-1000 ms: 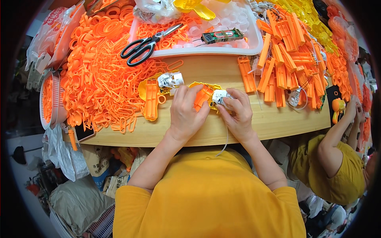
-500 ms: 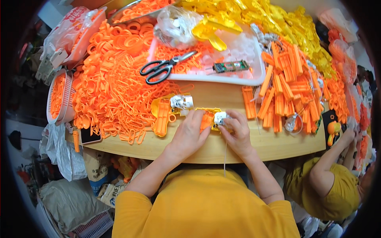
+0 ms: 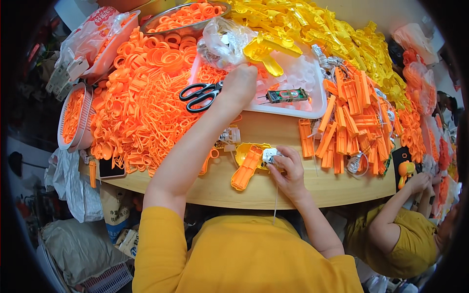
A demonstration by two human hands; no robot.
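Observation:
My right hand [image 3: 290, 172] pinches the white motor-like part [image 3: 269, 156] at one end of a pistol-shaped toy body. That body has a yellow shell half [image 3: 241, 152] with an orange ribbed piece [image 3: 246, 168] in its handle, lying inner side up at the table's front. A thin pale wire [image 3: 276, 198] hangs below my right hand. My left hand [image 3: 242, 83] reaches over the white tray [image 3: 320, 100], beside the scissors [image 3: 201, 96] and below a clear plastic bag [image 3: 227, 41]. Its fingers are hidden behind the back of the hand.
A second assembly with a silvery white part [image 3: 229, 135] lies under my left forearm. Orange loops and rings [image 3: 141, 117] heap up at left, orange ribbed pieces [image 3: 351, 122] at right, yellow shells [image 3: 342, 34] behind. A green circuit board [image 3: 287, 95] rests in the tray. Another person's arm [image 3: 398, 205] is at right.
My left hand has let go of the toy body and moved up and away to the tray. The orange handle shows uncovered now, while my right hand stays at the white part.

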